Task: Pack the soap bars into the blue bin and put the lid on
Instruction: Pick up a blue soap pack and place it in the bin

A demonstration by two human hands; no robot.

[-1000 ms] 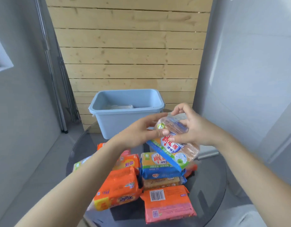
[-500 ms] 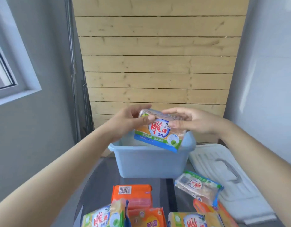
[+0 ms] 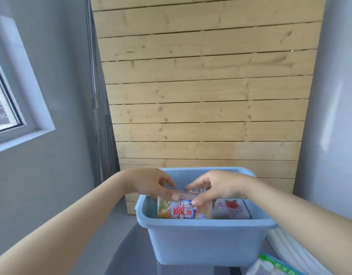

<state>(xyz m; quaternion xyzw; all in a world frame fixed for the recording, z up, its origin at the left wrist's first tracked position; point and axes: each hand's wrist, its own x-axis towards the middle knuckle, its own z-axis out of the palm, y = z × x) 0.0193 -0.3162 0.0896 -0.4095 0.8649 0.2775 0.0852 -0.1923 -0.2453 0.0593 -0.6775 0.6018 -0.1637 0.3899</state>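
Note:
The blue bin (image 3: 203, 243) stands on the dark glass table, open at the top. Inside it, both hands grip a clear-wrapped soap bar (image 3: 183, 210) with red characters, held upright against the bin's left half. My left hand (image 3: 151, 183) pinches its top left corner and my right hand (image 3: 214, 187) pinches its top right. Another soap bar (image 3: 230, 210) with a red fruit picture lies in the bin's right half. The white lid (image 3: 284, 247) lies flat on the table to the right of the bin, partly behind my right forearm.
A soap pack with a green and blue edge (image 3: 274, 266) lies at the bottom right on the round glass table (image 3: 131, 253). A wooden slat wall rises behind the bin. Grey walls stand left and right, with a window frame (image 3: 16, 120) at left.
Both hands carried the soap bar from above the pile forward and down into the bin. The view tilted up, so the other soap bars on the table dropped out of sight.

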